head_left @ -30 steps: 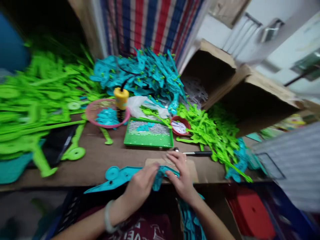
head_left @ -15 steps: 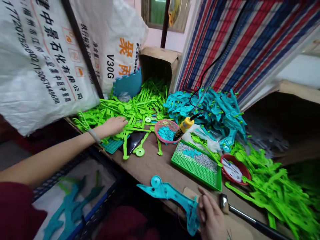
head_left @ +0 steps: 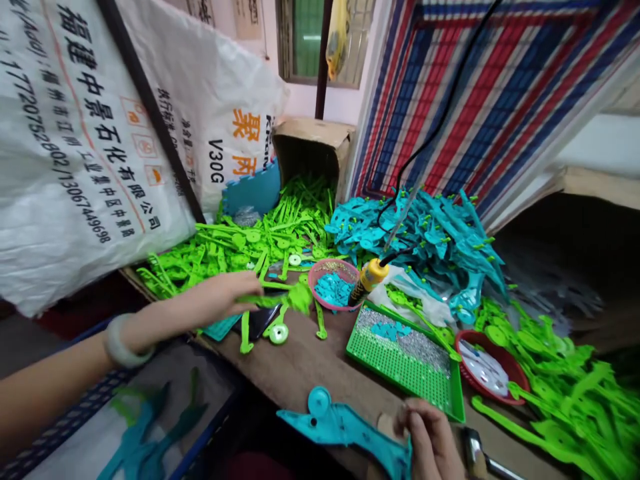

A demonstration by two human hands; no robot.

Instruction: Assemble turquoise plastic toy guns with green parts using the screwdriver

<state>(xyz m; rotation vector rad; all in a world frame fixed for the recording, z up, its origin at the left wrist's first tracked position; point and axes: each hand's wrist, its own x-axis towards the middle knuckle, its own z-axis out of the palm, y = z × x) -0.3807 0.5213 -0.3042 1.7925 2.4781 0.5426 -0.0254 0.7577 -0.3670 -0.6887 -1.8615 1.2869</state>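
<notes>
My left hand point(head_left: 239, 293) is closed around a bright green plastic piece point(head_left: 295, 297), whose far end is blurred by motion. It hovers above a dark flat object point(head_left: 261, 321) and more green pieces at the table's left edge. Low in the picture, my right hand point(head_left: 433, 437) has its fingers curled at the end of a long turquoise plastic part point(head_left: 350, 427) with a round disc near its tip. That part reaches over the table's front edge. A hammer point(head_left: 475, 450) lies just right of my right hand.
A green tray point(head_left: 405, 367) with small metal bits, a pink basket point(head_left: 334, 267) of turquoise bits, a yellow-handled tool point(head_left: 369, 280) and a red basket point(head_left: 520, 380) stand mid-table. Around them are green piles point(head_left: 560, 393) and a turquoise heap point(head_left: 420, 227). A crate point(head_left: 200, 427) sits lower left.
My left hand has come away from the green pile with a green piece in it, moving slightly right and nearer. My right hand stays at the turquoise part; the view has tilted up.
</notes>
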